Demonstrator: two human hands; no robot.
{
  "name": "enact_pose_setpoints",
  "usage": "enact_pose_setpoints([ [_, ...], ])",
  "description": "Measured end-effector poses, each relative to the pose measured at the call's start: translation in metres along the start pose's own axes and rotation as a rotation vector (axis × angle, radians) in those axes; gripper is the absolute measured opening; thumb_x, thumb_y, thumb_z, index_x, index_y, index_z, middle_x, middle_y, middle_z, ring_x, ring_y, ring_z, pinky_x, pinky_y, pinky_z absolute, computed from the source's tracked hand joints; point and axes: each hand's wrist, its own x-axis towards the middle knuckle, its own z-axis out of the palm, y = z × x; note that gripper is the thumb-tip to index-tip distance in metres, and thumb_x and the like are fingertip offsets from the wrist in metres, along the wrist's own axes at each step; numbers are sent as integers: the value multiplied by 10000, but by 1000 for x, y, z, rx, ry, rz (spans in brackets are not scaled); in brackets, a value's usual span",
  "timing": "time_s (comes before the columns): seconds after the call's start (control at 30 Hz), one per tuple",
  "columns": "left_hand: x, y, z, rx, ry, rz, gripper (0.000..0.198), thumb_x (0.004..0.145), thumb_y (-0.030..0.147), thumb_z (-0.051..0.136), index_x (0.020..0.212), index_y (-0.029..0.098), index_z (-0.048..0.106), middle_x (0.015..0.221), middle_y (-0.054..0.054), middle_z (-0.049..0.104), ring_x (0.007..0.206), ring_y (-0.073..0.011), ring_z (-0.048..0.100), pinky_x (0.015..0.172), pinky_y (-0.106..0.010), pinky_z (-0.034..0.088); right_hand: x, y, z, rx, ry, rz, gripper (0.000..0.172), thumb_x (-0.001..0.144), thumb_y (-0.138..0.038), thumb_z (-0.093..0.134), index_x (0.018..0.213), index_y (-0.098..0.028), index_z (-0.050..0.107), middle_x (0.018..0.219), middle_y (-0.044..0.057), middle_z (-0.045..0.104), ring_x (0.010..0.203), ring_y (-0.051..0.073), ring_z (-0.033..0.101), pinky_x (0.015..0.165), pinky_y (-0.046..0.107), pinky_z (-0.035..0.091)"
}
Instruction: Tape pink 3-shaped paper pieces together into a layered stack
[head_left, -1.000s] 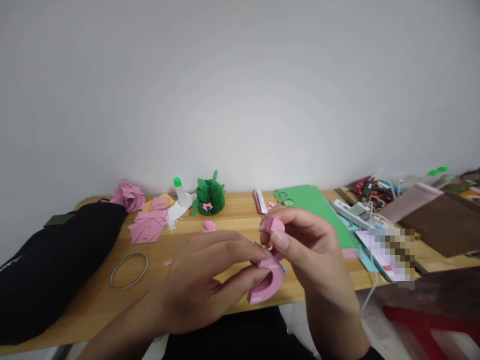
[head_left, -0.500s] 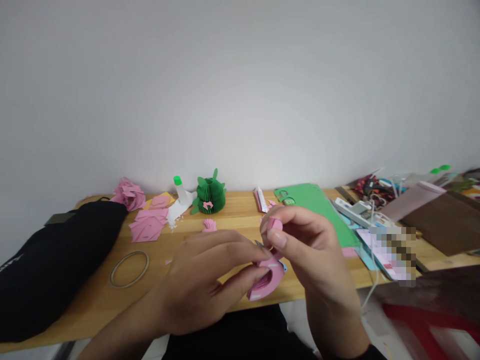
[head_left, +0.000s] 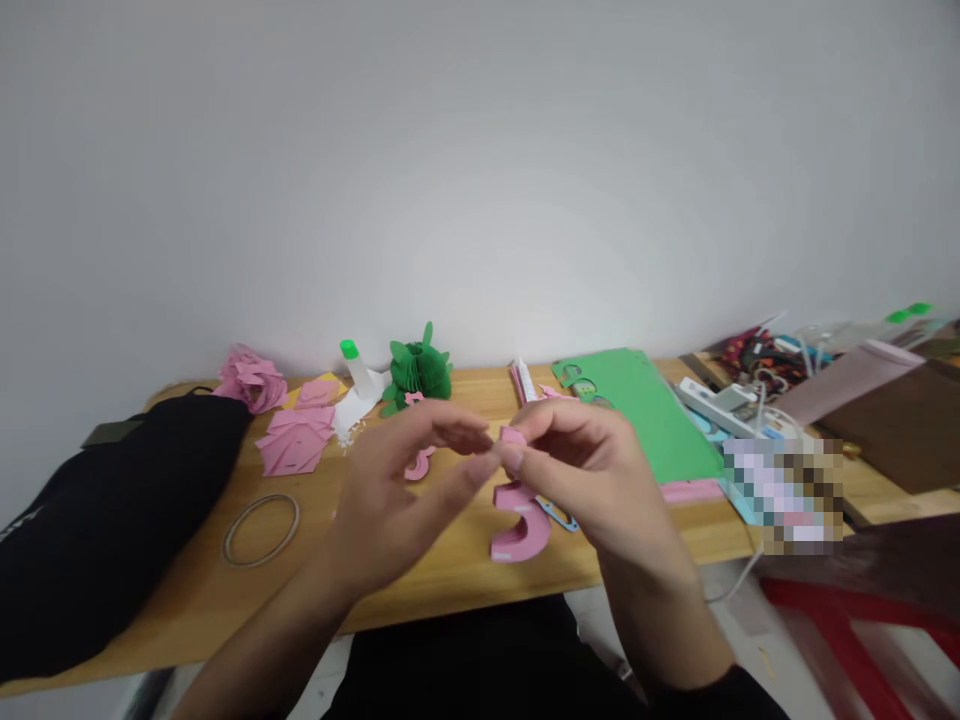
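Note:
My right hand (head_left: 600, 465) pinches the top end of a pink paper stack (head_left: 514, 436) between thumb and fingers. Below the fingers, a thick curved pink part (head_left: 521, 525) with pale strips on its face seems to belong to the same stack; the join is hidden. At the stack's upper left edge, the thumb and fingertips of my left hand (head_left: 397, 500) come together, slightly blurred. Scissors with blue handles (head_left: 562, 517) lie on the table behind the curved part. Another curved pink paper piece (head_left: 418, 464) is partly covered by my left hand.
A green paper cactus (head_left: 421, 372), a glue stick (head_left: 360, 372) and pink paper pieces (head_left: 296, 440) stand or lie toward the wall. A metal ring (head_left: 261, 530) and black bag (head_left: 150, 500) are at left. Green sheets (head_left: 645, 410) and a power strip (head_left: 727, 408) lie right.
My left hand has let go of the curved lower part and risen to the stack's top end. The right hand has shifted left with the stack.

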Motion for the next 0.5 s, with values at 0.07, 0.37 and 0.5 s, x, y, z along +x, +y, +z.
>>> enact_pose_setpoints([
  [0.07, 7, -9, 1, -67, 3, -56, 38, 842, 217, 688, 878, 208, 693, 789, -14, 722, 669, -128, 692, 606, -226, 596, 4, 4, 0, -150, 25, -49, 102, 767, -212, 747, 692, -204, 679, 568, -40, 660, 496, 101, 610, 450, 205, 474],
  [0.37, 21, -39, 4, -216, 6, -293, 111, 818, 161, 689, 767, 229, 760, 810, -10, 718, 807, -140, 666, 717, -238, 564, 22, 17, -8, -522, 54, -170, 61, 776, -181, 738, 737, -185, 692, 657, -17, 682, 622, 117, 615, 594, 234, 482],
  [0.5, 27, -49, 9, -166, 79, -398, 135, 798, 179, 656, 682, 196, 724, 752, -8, 684, 737, -144, 643, 674, -259, 543, 32, 33, -13, -442, 15, -77, 90, 756, -217, 757, 723, -185, 680, 620, -34, 632, 589, 101, 549, 551, 221, 440],
])
